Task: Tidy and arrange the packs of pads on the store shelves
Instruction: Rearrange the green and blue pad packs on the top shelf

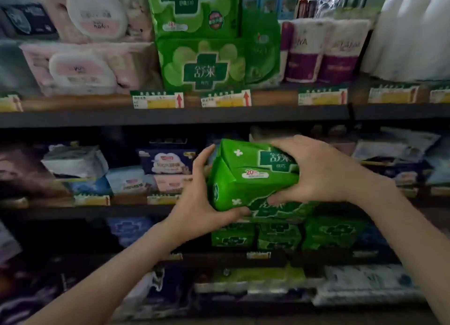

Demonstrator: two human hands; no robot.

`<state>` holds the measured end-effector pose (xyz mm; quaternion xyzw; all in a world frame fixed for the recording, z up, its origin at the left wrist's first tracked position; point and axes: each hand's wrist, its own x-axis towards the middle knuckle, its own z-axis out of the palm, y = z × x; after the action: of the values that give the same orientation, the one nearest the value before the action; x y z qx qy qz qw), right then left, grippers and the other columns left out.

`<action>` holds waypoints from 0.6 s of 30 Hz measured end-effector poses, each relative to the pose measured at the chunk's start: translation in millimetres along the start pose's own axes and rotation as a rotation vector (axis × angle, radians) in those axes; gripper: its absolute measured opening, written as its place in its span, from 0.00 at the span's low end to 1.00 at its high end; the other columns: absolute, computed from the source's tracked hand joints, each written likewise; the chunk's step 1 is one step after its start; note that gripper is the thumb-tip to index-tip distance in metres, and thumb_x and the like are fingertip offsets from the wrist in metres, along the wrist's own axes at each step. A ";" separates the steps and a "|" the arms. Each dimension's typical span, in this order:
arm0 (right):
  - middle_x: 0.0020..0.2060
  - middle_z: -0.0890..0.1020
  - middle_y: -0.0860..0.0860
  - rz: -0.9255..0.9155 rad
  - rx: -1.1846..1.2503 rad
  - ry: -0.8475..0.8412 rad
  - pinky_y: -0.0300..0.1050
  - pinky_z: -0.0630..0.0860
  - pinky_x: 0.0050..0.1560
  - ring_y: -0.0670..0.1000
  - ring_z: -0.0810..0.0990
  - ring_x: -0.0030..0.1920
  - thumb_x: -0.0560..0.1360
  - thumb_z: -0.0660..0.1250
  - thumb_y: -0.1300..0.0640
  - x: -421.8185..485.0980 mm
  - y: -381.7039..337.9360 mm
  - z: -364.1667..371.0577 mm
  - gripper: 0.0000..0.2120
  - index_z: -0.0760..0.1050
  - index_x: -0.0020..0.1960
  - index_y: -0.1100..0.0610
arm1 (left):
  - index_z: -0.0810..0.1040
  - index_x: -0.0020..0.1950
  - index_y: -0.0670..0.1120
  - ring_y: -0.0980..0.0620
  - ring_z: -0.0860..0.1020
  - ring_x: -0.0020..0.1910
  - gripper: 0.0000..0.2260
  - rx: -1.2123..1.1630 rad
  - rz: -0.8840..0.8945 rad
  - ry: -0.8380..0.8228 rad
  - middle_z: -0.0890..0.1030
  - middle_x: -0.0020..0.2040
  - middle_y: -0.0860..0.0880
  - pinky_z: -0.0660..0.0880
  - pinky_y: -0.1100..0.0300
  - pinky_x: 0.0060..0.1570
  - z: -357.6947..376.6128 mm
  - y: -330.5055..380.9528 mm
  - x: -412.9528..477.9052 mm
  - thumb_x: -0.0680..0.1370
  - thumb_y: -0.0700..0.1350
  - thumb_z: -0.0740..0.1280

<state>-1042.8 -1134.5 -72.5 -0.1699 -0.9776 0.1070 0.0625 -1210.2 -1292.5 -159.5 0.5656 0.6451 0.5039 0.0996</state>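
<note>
Left grip (pixel 194 198) curls round left end of green pack (pixel 250 176), right grip (pixel 319 171) clamps right end, thumb under; row of green packs (pixel 280 235) just below both grips.

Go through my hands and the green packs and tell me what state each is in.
Held green pack, tilted, off the shelf, between both hands.
Left hand, grips its left end.
Right hand, grips its right side.
Upper green packs, stacked, fronts outward.
Lower green packs, in a row on their shelf.
</note>
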 end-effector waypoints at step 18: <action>0.75 0.45 0.53 -0.143 0.020 -0.337 0.56 0.39 0.74 0.54 0.44 0.74 0.65 0.66 0.30 50.6 -62.5 262.6 0.54 0.23 0.67 0.36 | 0.72 0.64 0.47 0.50 0.82 0.49 0.27 -0.652 -1.094 0.088 0.83 0.54 0.47 0.79 0.58 0.46 -29.5 -160.6 -132.1 0.67 0.51 0.72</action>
<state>-1151.7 -1223.9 -308.3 -0.0791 -0.9827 0.1388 -0.0933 -1286.9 -1394.3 -326.4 0.0736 0.6576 0.5735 0.4830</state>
